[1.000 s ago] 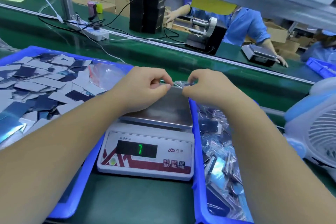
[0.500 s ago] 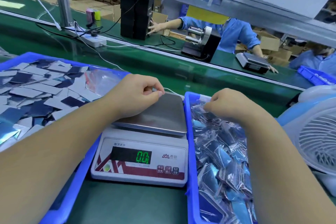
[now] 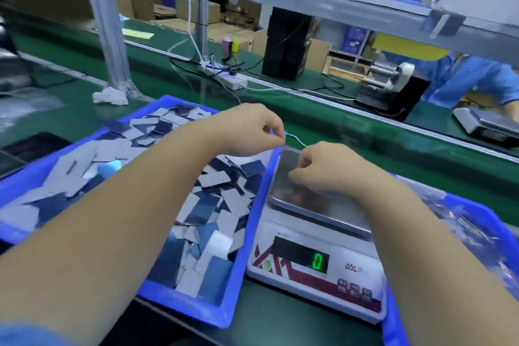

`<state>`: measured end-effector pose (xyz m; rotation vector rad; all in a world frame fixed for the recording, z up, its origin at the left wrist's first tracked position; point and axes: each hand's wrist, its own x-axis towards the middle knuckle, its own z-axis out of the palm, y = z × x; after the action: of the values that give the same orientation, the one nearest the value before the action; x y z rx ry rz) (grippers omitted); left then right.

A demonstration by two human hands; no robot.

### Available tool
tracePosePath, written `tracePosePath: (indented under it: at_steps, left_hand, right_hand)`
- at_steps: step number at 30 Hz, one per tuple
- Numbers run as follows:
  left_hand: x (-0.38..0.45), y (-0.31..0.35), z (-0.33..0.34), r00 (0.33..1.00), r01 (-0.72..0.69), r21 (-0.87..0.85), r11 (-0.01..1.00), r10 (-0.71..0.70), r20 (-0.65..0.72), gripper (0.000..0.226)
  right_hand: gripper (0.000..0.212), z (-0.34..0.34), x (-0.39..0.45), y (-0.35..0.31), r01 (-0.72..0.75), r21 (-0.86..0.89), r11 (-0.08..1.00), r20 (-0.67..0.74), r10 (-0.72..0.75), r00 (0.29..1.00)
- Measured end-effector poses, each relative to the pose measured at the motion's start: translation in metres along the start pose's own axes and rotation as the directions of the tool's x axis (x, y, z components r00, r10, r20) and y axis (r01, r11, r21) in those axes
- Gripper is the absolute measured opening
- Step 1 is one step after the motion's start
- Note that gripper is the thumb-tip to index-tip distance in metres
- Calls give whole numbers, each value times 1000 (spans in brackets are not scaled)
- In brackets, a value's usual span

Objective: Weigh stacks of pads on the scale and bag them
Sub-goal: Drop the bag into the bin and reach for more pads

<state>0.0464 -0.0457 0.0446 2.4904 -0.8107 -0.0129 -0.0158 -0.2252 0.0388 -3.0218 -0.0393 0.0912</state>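
Note:
A white scale (image 3: 314, 284) reads 0, and its steel pan (image 3: 292, 199) is bare. To its left a blue bin (image 3: 234, 281) holds several loose grey and dark blue pads (image 3: 213, 222). My left hand (image 3: 247, 129) hovers over that bin's far right corner with thumb and fingers pinched together; nothing shows between them. My right hand (image 3: 331, 168) hangs over the back of the pan with its fingers curled down, and I see nothing in it. A second blue bin (image 3: 393, 320) on the right holds bagged pads (image 3: 455, 222), blurred.
A green conveyor belt (image 3: 337, 118) runs behind the scale, with a power strip (image 3: 224, 78) and cables on it. An aluminium post (image 3: 109, 36) stands at the back left. Across the belt a person in blue (image 3: 471, 78) works beside a tape dispenser (image 3: 390, 84) and another scale (image 3: 488, 123).
A second ago both hands pinched a clear bag over the pan. My right hand took it to the right bin and has come back over the pan. The view has swung left.

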Motion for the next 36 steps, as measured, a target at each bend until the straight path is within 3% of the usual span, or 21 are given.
tracePosePath:
  at_steps: [5,8,11,17,21,29,36]
  left_hand:
    - [-18,-69,-19,937,166,-295,941,-244,-251,19]
    - [-23,-88,-13,895,188,-425,885,-333,-297,19]
    - [-18,-89,-9,882,163,-478,863,-345,-322,17]
    - [-13,-89,-9,868,151,-498,854,-355,-346,19]
    - [-12,-88,-9,876,121,-499,858,-329,-353,19]
    - [-12,-82,-10,882,98,-493,865,-304,-359,22]
    - [-14,-78,-9,890,88,-483,871,-287,-355,23]
  right_hand:
    - [12,18,21,-45,118,5,993,1,-118,993]
    - [17,29,32,-69,214,-13,977,-76,-214,974]
    - [29,38,44,-90,256,34,966,3,-256,967]
    - [67,42,70,-108,211,83,974,172,-222,960]
    - [77,36,79,-108,210,88,974,304,-227,925]
    - [72,41,81,-105,126,159,979,382,-178,907]
    - [65,49,73,-105,-10,274,962,312,-79,947]
